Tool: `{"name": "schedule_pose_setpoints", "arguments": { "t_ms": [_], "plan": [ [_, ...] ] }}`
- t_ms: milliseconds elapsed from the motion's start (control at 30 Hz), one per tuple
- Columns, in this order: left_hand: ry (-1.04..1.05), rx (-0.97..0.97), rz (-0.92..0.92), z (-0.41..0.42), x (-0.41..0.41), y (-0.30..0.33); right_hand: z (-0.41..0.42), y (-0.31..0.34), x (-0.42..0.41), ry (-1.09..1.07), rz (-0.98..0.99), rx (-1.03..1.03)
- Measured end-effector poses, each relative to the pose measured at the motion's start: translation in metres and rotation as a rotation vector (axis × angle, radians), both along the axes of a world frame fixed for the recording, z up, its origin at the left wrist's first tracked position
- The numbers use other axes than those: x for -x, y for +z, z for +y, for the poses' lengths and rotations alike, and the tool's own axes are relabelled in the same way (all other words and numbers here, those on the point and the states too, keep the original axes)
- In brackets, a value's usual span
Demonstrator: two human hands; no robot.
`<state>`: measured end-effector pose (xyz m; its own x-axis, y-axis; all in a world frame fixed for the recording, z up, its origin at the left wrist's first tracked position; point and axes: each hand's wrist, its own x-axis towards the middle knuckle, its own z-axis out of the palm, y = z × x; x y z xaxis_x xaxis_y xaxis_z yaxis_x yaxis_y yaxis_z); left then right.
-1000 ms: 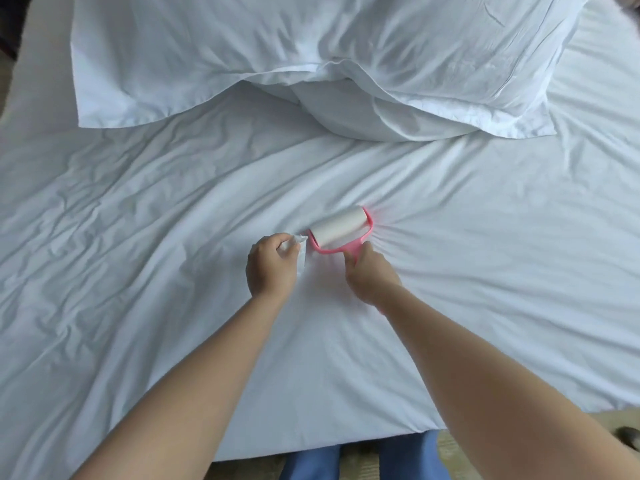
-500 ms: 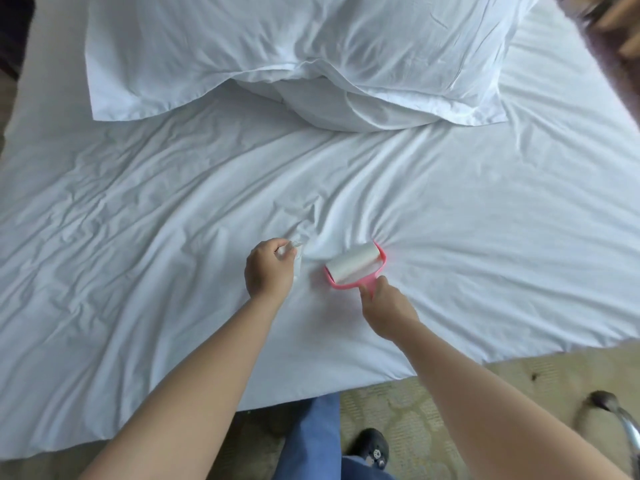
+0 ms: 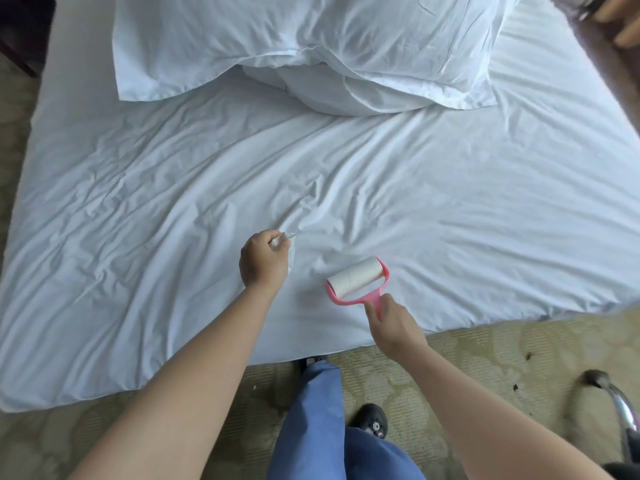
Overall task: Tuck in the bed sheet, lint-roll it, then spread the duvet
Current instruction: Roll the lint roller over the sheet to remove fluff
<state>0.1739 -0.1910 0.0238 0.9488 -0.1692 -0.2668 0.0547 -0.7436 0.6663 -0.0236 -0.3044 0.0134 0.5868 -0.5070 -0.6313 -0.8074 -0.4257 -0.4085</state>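
Observation:
A wrinkled white bed sheet (image 3: 173, 202) covers the mattress. My right hand (image 3: 394, 323) grips the pink handle of a lint roller (image 3: 356, 278), whose white roll lies on the sheet near the bed's front edge. To the left of the roller, my left hand (image 3: 263, 261) holds a crumpled white strip of used roller paper (image 3: 289, 247) just above the sheet. No duvet can be told apart in view.
Two white pillows (image 3: 311, 39) lie stacked at the far side of the bed. Patterned carpet (image 3: 485, 358) runs along the near edge, with my blue trouser leg (image 3: 311, 427) and black shoe (image 3: 372, 419). A metal frame (image 3: 620, 403) stands at the lower right.
My right hand has drawn the lint roller back toward the bed's near edge. The view has pulled back, showing more floor. My left hand kept hold of the paper strip.

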Motion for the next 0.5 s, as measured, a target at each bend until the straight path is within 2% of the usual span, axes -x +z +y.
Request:
{"name": "schedule_pose_setpoints", "arguments": {
  "t_ms": [133, 500],
  "plan": [
    [-0.012, 0.005, 0.031, 0.002, 0.002, -0.009, 0.021, -0.009, 0.002, -0.009, 0.040, -0.030],
    [-0.010, -0.022, 0.050, -0.002, -0.052, -0.026, -0.008, -0.031, -0.125, 0.018, 0.034, -0.038]
  ]
}}
